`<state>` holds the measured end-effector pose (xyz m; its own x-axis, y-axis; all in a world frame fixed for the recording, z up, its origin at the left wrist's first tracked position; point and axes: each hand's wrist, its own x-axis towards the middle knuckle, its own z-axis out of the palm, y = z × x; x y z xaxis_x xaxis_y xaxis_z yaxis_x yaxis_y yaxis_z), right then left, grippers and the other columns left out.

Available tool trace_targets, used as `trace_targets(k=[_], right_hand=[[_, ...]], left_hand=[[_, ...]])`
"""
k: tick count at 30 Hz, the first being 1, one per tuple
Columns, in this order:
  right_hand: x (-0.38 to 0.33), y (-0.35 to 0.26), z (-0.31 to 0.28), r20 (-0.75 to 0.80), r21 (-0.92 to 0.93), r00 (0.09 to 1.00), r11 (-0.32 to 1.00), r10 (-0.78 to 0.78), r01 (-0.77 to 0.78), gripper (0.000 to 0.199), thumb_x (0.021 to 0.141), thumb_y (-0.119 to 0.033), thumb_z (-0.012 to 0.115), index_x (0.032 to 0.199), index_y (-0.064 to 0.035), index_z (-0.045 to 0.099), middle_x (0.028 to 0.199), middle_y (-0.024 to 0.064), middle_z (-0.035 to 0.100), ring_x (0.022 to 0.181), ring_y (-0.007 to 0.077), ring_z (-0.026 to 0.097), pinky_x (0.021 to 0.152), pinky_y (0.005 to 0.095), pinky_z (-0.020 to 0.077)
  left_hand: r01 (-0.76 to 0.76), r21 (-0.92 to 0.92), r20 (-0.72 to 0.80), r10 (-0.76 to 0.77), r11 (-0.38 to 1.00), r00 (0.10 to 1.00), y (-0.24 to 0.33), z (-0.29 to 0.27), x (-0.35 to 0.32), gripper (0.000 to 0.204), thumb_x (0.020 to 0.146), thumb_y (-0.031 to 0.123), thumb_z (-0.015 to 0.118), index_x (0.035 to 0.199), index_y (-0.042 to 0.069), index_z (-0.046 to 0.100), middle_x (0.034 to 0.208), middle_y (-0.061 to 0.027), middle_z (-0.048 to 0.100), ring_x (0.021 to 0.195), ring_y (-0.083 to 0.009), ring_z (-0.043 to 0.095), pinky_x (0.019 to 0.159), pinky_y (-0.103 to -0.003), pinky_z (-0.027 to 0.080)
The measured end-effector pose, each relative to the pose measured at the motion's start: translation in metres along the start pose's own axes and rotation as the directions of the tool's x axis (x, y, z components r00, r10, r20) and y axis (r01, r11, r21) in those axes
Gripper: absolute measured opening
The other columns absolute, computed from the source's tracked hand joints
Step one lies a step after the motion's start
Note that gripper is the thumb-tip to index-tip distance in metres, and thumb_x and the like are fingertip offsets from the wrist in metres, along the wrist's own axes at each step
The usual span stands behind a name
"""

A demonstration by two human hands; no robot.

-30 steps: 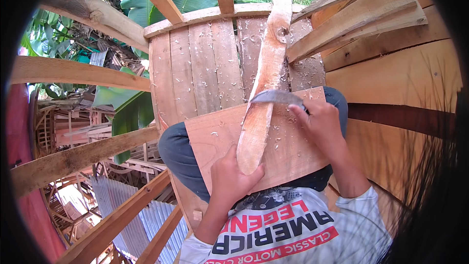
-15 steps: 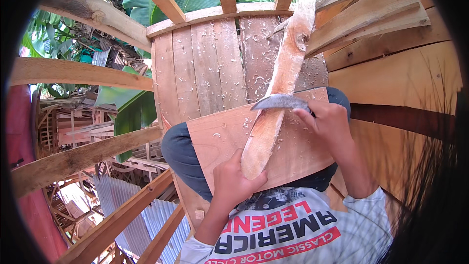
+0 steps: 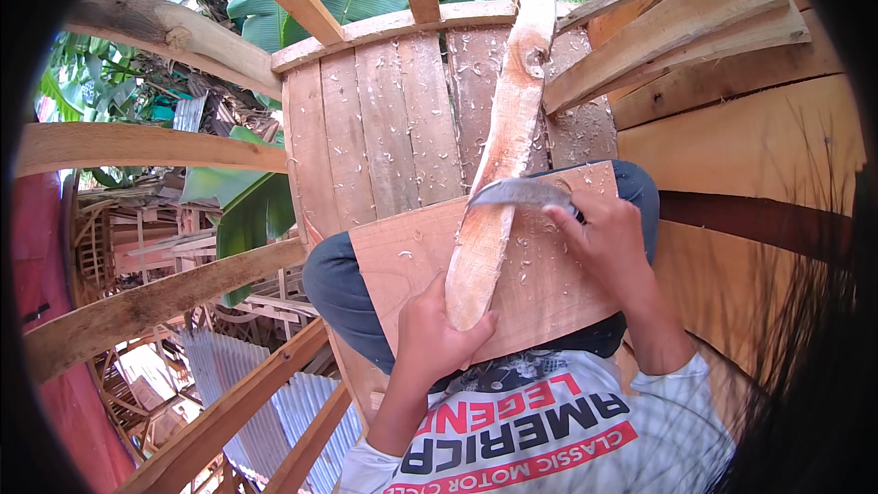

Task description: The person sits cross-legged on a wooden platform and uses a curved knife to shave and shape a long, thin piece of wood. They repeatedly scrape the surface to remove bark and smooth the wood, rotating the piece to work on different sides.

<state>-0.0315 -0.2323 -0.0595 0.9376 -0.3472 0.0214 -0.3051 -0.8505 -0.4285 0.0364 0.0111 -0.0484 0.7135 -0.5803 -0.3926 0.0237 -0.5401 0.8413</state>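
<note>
left side: open air over the lap board [image 3: 393, 261], left of the wooden strip [image 3: 508, 142], leaves a way through.
right side: the right grip [image 3: 604, 230] and curved knife [image 3: 521, 192] bar the crossing above the board.
far end: leaning planks [image 3: 677, 32] crowd the strip's right.
near end: the left grip [image 3: 442, 334] closes off the strip.

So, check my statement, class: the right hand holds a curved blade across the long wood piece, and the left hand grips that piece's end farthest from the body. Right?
Not quite: the head view shows the left hand gripping the end nearest the body. The right hand does hold a curved blade across the long wood piece.
</note>
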Motion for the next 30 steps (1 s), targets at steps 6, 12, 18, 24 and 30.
trace_targets(k=[6, 12, 18, 24, 30], right_hand=[[0.008, 0.001, -0.026, -0.164, -0.070, 0.957, 0.965, 0.237, -0.251, 0.041, 0.084, -0.047, 0.069, 0.076, -0.0068, 0.065, 0.064, 0.0159, 0.063, 0.061, 0.0326, 0.064, 0.052, 0.0419, 0.0492], [-0.025, -0.021, 0.001, -0.045, 0.196, 0.998, 0.980, 0.044, -0.034, 0.046, 0.085, -0.048, 0.068, 0.069, -0.0054, 0.060, 0.061, 0.0144, 0.060, 0.058, 0.0329, 0.063, 0.051, 0.0425, 0.0480], [-0.035, -0.028, 0.001, -0.024, 0.314, 1.000, 0.949, -0.012, 0.019, 0.049, 0.084, -0.050, 0.067, 0.066, -0.0055, 0.059, 0.059, 0.0141, 0.059, 0.055, 0.0332, 0.062, 0.050, 0.0420, 0.0472], [-0.039, -0.021, -0.015, -0.016, 0.284, 0.997, 0.956, -0.073, 0.075, 0.050, 0.082, -0.052, 0.069, 0.065, -0.0059, 0.060, 0.057, 0.0133, 0.058, 0.055, 0.0332, 0.062, 0.050, 0.0418, 0.0478], [-0.038, -0.012, -0.010, -0.092, 0.251, 0.989, 0.958, -0.117, 0.137, 0.052, 0.080, -0.055, 0.069, 0.063, -0.0064, 0.060, 0.056, 0.0122, 0.057, 0.054, 0.0325, 0.062, 0.050, 0.0406, 0.0479]], left_hand=[[0.042, -0.055, 0.031, -0.041, 0.998, 0.999, -0.003, -0.004, -0.005, 0.056, 0.069, 0.021, 0.077, 0.118, -0.001, 0.060, 0.094, -0.0167, 0.071, 0.086, -0.0262, 0.071, 0.077, -0.035, 0.053], [0.044, -0.362, 0.071, -0.019, 0.931, 0.997, -0.002, -0.014, -0.010, 0.061, 0.071, 0.017, 0.078, 0.122, -0.006, 0.055, 0.107, -0.0124, 0.066, 0.099, -0.0167, 0.062, 0.087, -0.031, 0.048], [0.181, -0.490, 0.220, -0.081, 0.853, 0.972, 0.003, -0.008, -0.022, 0.066, 0.072, 0.018, 0.078, 0.127, -0.007, 0.051, 0.115, -0.0113, 0.063, 0.105, -0.0168, 0.059, 0.092, -0.030, 0.046], [0.158, -0.418, 0.171, -0.093, 0.894, 0.981, 0.013, -0.001, -0.032, 0.066, 0.072, 0.021, 0.078, 0.126, -0.007, 0.052, 0.113, -0.0117, 0.064, 0.104, -0.0163, 0.059, 0.091, -0.030, 0.046], [0.161, -0.443, 0.196, -0.080, 0.882, 0.977, 0.023, 0.002, -0.037, 0.069, 0.073, 0.023, 0.077, 0.128, -0.007, 0.049, 0.116, -0.0126, 0.062, 0.107, -0.0166, 0.057, 0.094, -0.031, 0.044]])
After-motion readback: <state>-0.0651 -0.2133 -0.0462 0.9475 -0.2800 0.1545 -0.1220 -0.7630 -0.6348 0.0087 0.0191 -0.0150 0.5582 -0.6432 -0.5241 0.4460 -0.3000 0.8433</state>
